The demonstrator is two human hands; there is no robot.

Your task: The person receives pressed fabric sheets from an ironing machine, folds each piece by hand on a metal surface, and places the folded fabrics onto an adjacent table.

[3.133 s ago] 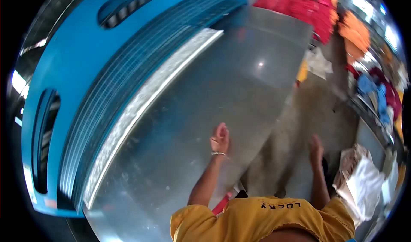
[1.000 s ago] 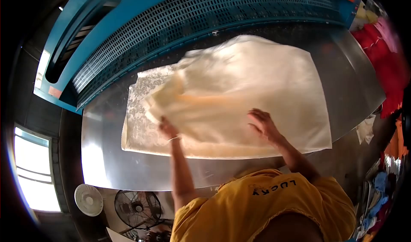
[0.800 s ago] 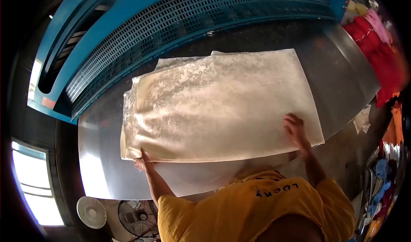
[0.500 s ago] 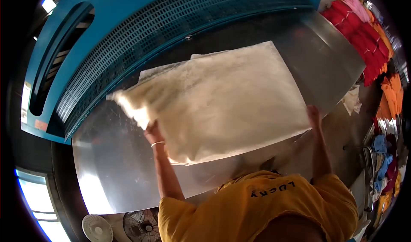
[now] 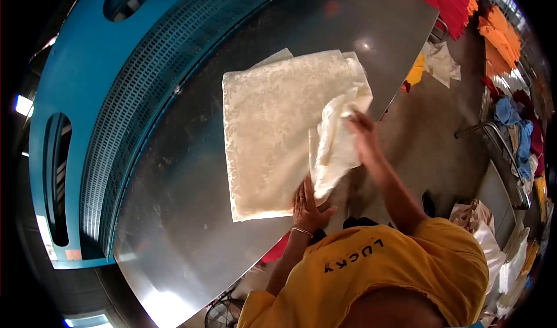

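Note:
A cream damask cloth (image 5: 270,136) with a leafy pattern lies in a folded rectangle on the metal table (image 5: 174,183). Its right part is lifted and bunched, partly doubled over toward the left. My right hand (image 5: 363,135) grips that raised edge with bent fingers. At the near edge of the cloth, my left hand (image 5: 311,211) rests flat, fingers stretched out and thumb apart. A thin bracelet circles the left wrist. Another layer of the cloth pokes out at the far edge.
A blue machine (image 5: 64,73) with a perforated guard borders the table's left side. Red cloths (image 5: 444,0) are heaped at the table's far right end. Orange cloths (image 5: 500,35) and a metal-framed rack (image 5: 493,131) stand on the right. A fan (image 5: 223,313) is below the table's near edge.
The cloth, spread wider and held up at both sides before, now lies smaller on the table. My right hand has brought its edge inward; my left hand now presses flat. The view has turned right.

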